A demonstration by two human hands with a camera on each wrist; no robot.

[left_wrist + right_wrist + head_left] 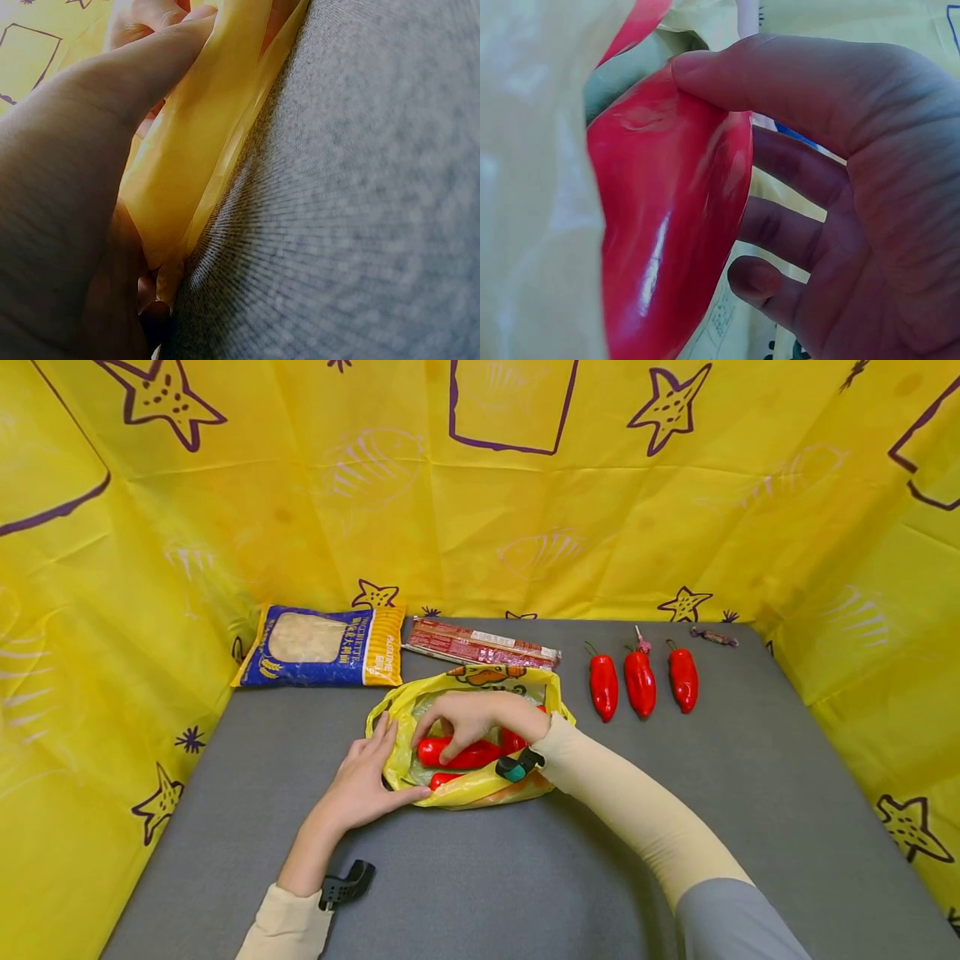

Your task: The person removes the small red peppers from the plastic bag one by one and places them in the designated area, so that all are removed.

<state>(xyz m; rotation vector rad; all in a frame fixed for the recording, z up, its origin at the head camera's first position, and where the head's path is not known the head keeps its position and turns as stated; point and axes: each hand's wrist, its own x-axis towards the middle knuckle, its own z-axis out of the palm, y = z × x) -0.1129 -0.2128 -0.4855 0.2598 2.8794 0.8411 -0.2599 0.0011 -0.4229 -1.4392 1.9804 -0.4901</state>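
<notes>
A yellow plastic bag (480, 793) lies with its mouth spread on the grey table (480, 877). Inside it are a long glossy red pepper (472, 757), a second pepper (444, 780) at the front rim and another red piece (513, 742) partly behind my right wrist. My right hand (467, 714) reaches into the bag from above; its thumb and fingers pinch the long pepper, whose far end the bag covers in the right wrist view. My left hand (367, 777) rests at the bag's left side, fingers extended along the rim and thumb on the front edge.
Three red peppers (641, 683) lie in a row to the right, a small pink lollipop (642, 642) by the middle one and a wrapped candy (715, 637) behind. A blue and yellow pasta packet (318, 646) and a flat red packet (483, 643) lie behind the bag. Yellow cloth (465, 527) surrounds the table.
</notes>
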